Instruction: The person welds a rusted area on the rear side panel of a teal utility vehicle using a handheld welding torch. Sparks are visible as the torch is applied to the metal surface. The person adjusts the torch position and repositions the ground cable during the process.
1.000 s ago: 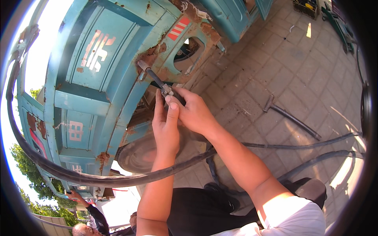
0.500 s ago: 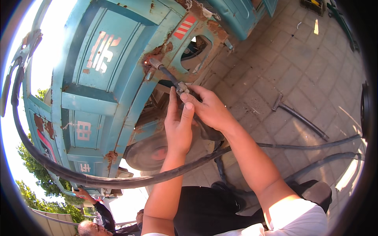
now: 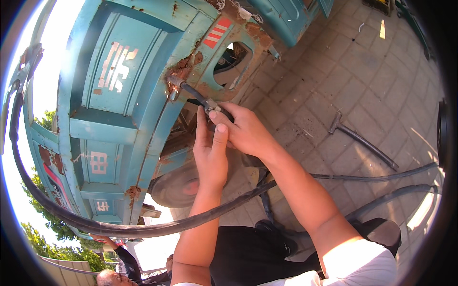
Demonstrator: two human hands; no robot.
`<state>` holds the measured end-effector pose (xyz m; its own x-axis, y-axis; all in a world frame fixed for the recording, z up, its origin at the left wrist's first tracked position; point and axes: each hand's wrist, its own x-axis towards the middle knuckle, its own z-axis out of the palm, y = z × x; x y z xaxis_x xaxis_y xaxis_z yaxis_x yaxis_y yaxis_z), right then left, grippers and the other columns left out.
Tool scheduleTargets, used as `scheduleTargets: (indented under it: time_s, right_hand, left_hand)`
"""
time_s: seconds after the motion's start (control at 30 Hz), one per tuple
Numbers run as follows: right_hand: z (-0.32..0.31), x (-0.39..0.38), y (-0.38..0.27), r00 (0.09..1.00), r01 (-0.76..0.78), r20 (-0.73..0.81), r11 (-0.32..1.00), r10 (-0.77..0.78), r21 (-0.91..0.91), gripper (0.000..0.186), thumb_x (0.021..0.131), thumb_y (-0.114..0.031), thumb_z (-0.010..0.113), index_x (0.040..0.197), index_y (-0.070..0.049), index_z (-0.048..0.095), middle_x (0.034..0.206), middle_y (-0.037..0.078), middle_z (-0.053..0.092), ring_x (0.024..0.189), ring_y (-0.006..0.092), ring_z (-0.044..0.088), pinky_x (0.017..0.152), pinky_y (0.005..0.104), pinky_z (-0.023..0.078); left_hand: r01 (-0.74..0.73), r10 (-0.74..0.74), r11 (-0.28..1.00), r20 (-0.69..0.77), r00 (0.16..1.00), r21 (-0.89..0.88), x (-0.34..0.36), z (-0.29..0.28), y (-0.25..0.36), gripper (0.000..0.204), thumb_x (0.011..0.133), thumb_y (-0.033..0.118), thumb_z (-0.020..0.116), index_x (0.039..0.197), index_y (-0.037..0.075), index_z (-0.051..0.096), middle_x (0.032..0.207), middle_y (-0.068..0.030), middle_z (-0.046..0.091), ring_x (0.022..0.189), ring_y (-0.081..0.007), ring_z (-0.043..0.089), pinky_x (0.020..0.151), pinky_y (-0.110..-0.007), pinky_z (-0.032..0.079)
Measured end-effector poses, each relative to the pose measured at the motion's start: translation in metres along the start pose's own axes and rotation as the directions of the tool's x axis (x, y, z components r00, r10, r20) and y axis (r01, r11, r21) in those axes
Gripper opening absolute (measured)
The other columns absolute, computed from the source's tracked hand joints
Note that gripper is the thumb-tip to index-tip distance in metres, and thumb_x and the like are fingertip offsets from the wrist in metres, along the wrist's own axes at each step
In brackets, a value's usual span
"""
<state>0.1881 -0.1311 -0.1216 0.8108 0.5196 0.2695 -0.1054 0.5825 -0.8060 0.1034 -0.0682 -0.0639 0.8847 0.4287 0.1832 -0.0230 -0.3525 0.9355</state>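
The right hand (image 3: 244, 129) is clamping its grip around a welding torch (image 3: 192, 93), sparking at a teal cargo bed (image 3: 148, 71); the left hand (image 3: 209, 159) is cupping alongside, closure unclear.

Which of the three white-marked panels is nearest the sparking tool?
The top panel, which looks largest; the middle panel and bottom panel sit farther from the tool.

From afar I count one left hand (image 3: 210, 157) and one right hand (image 3: 245, 129) on the wearer (image 3: 355, 264); one torch (image 3: 193, 93); one hammer (image 3: 365, 145); one co-worker (image 3: 128, 261).
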Motion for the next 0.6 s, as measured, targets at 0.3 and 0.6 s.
scheduleTargets:
  time_s: [0.3, 0.6]
  right_hand:
    - [0.000, -0.001, -0.005, 0.999, -0.041, 0.010, 0.999, 0.041, 0.018, 0.048, 0.102, -0.038, 0.062, 0.123, 0.005, 0.063, 0.083, 0.015, 0.071, 0.071, 0.0220, 0.066, 0.067, 0.0369, 0.053]
    - [-0.002, -0.008, -0.004, 0.999, -0.034, -0.013, 0.999, 0.034, -0.001, 0.048, 0.101, -0.038, 0.063, 0.123, 0.005, 0.064, 0.087, 0.015, 0.072, 0.074, 0.0222, 0.069, 0.069, 0.0365, 0.054]
  left_hand:
    - [-0.003, 0.003, 1.000, 0.015, 1.000, 0.000, 0.001, -0.003, 0.000, 0.077, 0.105, 0.028, 0.063, 0.164, 0.000, 0.022, 0.143, -0.0028, 0.054, 0.103, -0.0067, 0.053, 0.084, -0.022, 0.043]
    - [-0.003, 0.001, 0.999, 0.071, 0.997, 0.040, -0.004, -0.009, -0.003, 0.077, 0.105, 0.026, 0.062, 0.164, 0.000, 0.019, 0.148, -0.0053, 0.050, 0.115, -0.0096, 0.053, 0.094, -0.024, 0.044]
